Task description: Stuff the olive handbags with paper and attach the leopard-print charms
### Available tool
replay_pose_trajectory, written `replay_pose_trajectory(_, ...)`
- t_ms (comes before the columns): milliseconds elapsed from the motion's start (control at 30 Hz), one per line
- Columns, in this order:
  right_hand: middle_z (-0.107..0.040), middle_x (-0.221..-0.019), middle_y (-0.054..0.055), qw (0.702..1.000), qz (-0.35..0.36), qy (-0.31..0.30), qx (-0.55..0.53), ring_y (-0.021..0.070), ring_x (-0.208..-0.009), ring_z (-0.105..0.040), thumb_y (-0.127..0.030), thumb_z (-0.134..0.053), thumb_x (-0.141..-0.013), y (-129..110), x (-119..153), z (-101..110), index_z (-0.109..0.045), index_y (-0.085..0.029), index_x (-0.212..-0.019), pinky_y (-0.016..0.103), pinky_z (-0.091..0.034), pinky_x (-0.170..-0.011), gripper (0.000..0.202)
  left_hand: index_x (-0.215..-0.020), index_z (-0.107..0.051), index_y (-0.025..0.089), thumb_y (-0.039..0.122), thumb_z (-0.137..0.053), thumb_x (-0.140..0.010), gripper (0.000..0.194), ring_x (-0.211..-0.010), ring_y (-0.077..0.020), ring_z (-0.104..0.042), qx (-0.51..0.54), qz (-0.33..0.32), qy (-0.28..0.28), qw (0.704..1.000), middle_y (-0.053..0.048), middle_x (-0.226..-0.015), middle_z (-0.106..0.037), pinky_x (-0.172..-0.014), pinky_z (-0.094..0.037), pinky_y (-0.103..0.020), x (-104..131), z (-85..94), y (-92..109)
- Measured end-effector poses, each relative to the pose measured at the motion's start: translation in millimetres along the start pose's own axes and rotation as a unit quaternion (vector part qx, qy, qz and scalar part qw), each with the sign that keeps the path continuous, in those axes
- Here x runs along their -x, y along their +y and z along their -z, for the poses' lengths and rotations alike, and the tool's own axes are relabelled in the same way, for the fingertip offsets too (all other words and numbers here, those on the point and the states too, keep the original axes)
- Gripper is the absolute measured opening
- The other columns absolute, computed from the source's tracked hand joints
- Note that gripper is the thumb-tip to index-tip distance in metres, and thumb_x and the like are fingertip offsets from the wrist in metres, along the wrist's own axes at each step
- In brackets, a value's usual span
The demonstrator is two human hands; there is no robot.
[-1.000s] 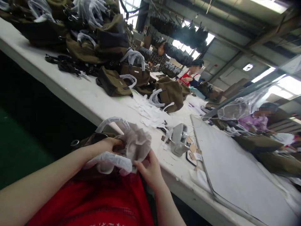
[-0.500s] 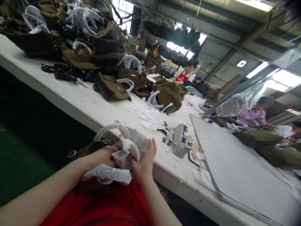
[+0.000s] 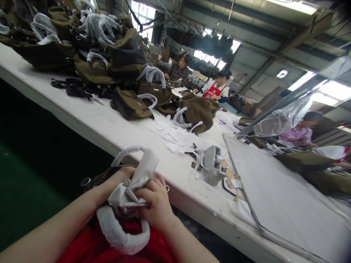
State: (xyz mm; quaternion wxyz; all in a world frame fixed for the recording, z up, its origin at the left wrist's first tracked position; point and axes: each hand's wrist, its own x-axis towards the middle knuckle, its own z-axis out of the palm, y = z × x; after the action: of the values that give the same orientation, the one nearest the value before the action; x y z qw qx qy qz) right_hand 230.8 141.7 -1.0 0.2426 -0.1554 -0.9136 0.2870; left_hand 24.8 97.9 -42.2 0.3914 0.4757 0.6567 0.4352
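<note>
A dark olive handbag [image 3: 100, 178] rests against my red apron at the table edge, mostly covered by my arms and paper. Its two handles are wrapped in white: the far handle [image 3: 128, 149] arches up, and the near handle [image 3: 123, 235] hangs towards me. Crumpled white tissue paper [image 3: 145, 166] sticks up out of the bag's mouth. My right hand [image 3: 157, 201] has its fingers curled over the paper on the right. On the other side, my left hand [image 3: 124, 174] reaches in at the bag's opening, its fingers hidden behind the paper.
The long white table [image 3: 90, 117] slants across the view. Olive handbags [image 3: 131, 104] are heaped at its far left, near black straps [image 3: 79, 89]. Paper scraps [image 3: 175, 133] and a grey tape dispenser [image 3: 212, 164] lie ahead. A co-worker in a red apron [image 3: 214, 91] stands beyond.
The near handle has swung down towards me. The tissue paper is bunched lower, with one sheet standing up. My right hand has shifted left, and its fingers have curled over the paper.
</note>
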Motion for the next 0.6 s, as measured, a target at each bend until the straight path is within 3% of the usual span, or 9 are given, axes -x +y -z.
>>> replay_pose_trajectory(67,-0.063,-0.11,0.005,0.994,-0.077,0.077,0.008,0.0252,-0.11,-0.055,-0.016,-0.074,-0.072,7.4,1.3,0.2,-0.077,-0.031,-0.098,0.05,-0.023,-0.116,0.031,-0.073,-0.065,0.015,0.042,-0.063,-0.088,0.031,-0.068,-0.0189,-0.057,-0.078,0.027,0.048,0.995,-0.003,-0.071,-0.062,-0.067,-0.044,-0.032,6.4,9.7,5.3)
replay_pose_trajectory(133,-0.047,-0.141,0.01,0.98,-0.157,0.126,0.001,0.0303,-0.133,-0.042,-0.01,-0.071,-0.071,15.3,4.3,-1.7,-0.077,-0.027,-0.097,0.05,-0.027,-0.115,0.032,-0.058,-0.062,0.017,0.044,-0.061,-0.084,0.037,-0.062,-0.0216,-0.053,-0.171,0.058,0.099,0.979,-0.005,-0.059,-0.057,-0.064,-0.036,-0.033,10.8,14.3,11.0)
replay_pose_trajectory(200,-0.031,-0.154,0.011,0.97,-0.208,0.121,-0.031,0.0317,-0.141,-0.033,-0.01,-0.072,-0.07,20.1,6.9,-3.6,-0.075,-0.022,-0.096,0.047,-0.034,-0.113,0.029,-0.059,-0.063,0.019,0.044,-0.062,-0.08,0.033,-0.064,-0.0247,-0.054,-0.222,0.071,0.125,0.964,-0.008,-0.062,-0.059,-0.067,-0.034,-0.035,11.8,13.0,15.4)
replay_pose_trajectory(233,-0.033,-0.154,0.012,0.971,-0.21,0.105,-0.049,0.0307,-0.14,-0.036,-0.011,-0.072,-0.069,20.7,7.6,-3.9,-0.075,-0.021,-0.096,0.045,-0.037,-0.111,0.028,-0.064,-0.066,0.019,0.042,-0.064,-0.078,0.027,-0.07,-0.0263,-0.056,-0.216,0.063,0.124,0.966,-0.009,-0.068,-0.063,-0.07,-0.036,-0.035,10.9,11.1,16.8)
replay_pose_trajectory(333,-0.048,-0.145,0.009,0.991,-0.107,0.036,-0.072,0.0263,-0.134,-0.045,-0.013,-0.073,-0.068,15.0,7.1,-0.4,-0.074,-0.022,-0.093,0.04,-0.038,-0.111,0.026,-0.075,-0.069,0.017,0.033,-0.066,-0.075,0.017,-0.088,-0.0281,-0.06,-0.111,0.015,0.09,0.99,-0.011,-0.087,-0.068,-0.085,-0.04,-0.036,5.3,6.2,17.2)
replay_pose_trajectory(433,-0.054,-0.141,0.004,0.998,0.024,-0.039,-0.048,0.0226,-0.137,-0.042,-0.013,-0.067,-0.071,4.6,2.6,6.1,-0.073,-0.024,-0.097,0.037,-0.033,-0.116,0.029,-0.088,-0.068,0.012,0.035,-0.055,-0.084,0.027,-0.096,-0.0271,-0.062,0.013,0.002,0.063,0.998,-0.011,-0.098,-0.071,-0.092,-0.044,-0.035,0.8,8.7,15.6)
replay_pose_trajectory(533,-0.058,-0.139,0.004,0.986,0.1,-0.131,-0.026,0.0197,-0.137,-0.042,-0.016,-0.063,-0.076,-1.1,-4.9,7.4,-0.069,-0.022,-0.102,0.034,-0.03,-0.119,0.028,-0.113,-0.062,0.009,0.039,-0.041,-0.093,0.042,-0.102,-0.0269,-0.065,0.118,0.011,0.059,0.991,-0.014,-0.113,-0.07,-0.091,-0.05,-0.038,-0.6,14.6,16.5)
replay_pose_trajectory(600,-0.058,-0.138,0.006,0.974,0.136,-0.178,-0.007,0.0192,-0.138,-0.042,-0.018,-0.062,-0.077,-1.0,-11.0,4.6,-0.067,-0.02,-0.106,0.033,-0.028,-0.12,0.029,-0.12,-0.058,0.01,0.039,-0.041,-0.094,0.043,-0.105,-0.027,-0.067,0.239,0.033,0.026,0.97,-0.016,-0.114,-0.071,-0.093,-0.052,-0.04,-2.1,16.0,19.0)
